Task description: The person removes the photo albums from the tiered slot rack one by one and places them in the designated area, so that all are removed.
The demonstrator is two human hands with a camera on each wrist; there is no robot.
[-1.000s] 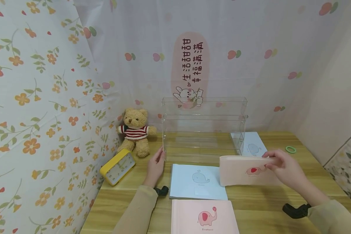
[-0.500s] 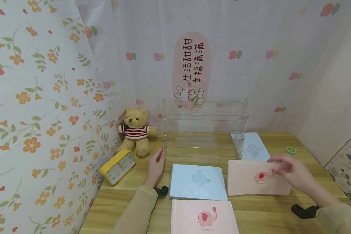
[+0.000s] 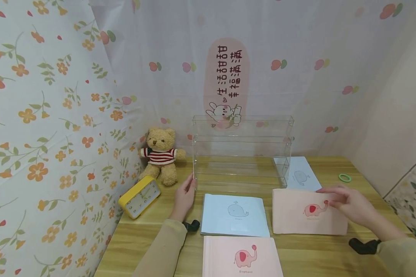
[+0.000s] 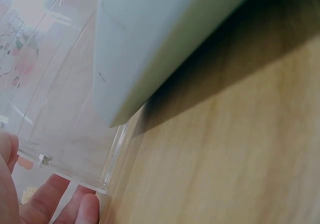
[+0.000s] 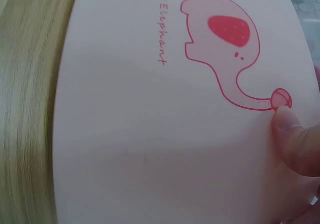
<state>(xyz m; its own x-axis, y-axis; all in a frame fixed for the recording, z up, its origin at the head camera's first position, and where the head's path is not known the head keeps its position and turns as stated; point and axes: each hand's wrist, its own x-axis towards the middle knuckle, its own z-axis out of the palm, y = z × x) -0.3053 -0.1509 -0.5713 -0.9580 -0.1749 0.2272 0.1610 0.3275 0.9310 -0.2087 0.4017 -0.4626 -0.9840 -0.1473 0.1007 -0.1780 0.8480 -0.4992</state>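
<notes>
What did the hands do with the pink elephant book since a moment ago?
The right hand lowered the pink elephant notebook from tilted up to flat on the wooden table, fingers resting on it. The left hand kept touching the clear acrylic shelf; the blue whale notebook stayed put.

The middle of the bench [image 3: 332,246] is blocked at the back by a clear acrylic shelf rack [image 3: 242,150], open toward the front. Its left front corner is touched by the left hand [image 3: 184,198]. The strip before the rack is filled by a blue whale notebook [image 3: 234,214] and a pink elephant notebook [image 3: 308,212], with only a narrow gap of bare wood between them; the right hand [image 3: 348,204] rests on the pink one. A second pink notebook [image 3: 241,257] occupies the lower centre of the frame. The left is closed off by a teddy bear [image 3: 160,155] and a yellow clock [image 3: 140,196]. Bare wood is left at the lower right and around a green ring [image 3: 344,177] at the right.
</notes>
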